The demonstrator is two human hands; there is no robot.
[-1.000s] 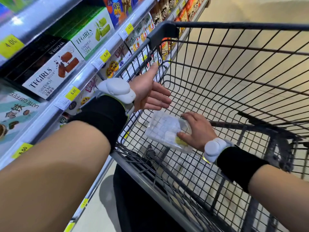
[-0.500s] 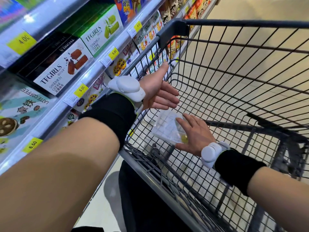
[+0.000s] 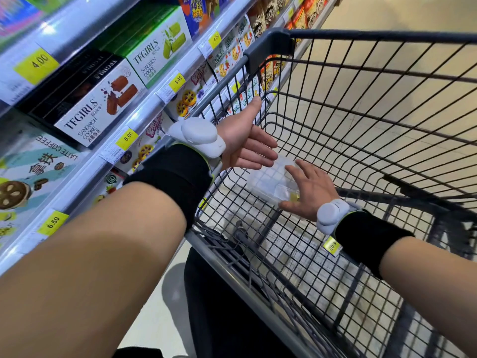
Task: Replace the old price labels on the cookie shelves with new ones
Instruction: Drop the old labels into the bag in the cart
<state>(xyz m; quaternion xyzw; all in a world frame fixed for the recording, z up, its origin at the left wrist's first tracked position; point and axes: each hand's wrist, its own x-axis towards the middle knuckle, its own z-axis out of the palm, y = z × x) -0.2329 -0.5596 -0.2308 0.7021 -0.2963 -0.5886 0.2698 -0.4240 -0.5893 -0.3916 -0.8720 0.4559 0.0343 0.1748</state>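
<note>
Price labels (image 3: 127,137), yellow, sit along shelf edges at 9 to 11 o'clock. Clear label box (image 3: 271,182) inside cart (image 3: 268,45), centre frame. Right hand (image 3: 311,193) flat on box, fingers spread. Left hand (image 3: 246,146) open above, empty.

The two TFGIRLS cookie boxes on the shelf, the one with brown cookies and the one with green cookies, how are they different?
The brown-cookie box has black sides; the green-cookie box has green sides. The brown-cookie box pictures chocolate-coloured sandwich cookies, the green-cookie box pale green ones. The brown-cookie box sits nearer the camera, the green-cookie box further along the shelf. Both have white fronts reading TFGIRLS SANDWICH COOKIE, and a yellow 5.00 label is below each.
</note>
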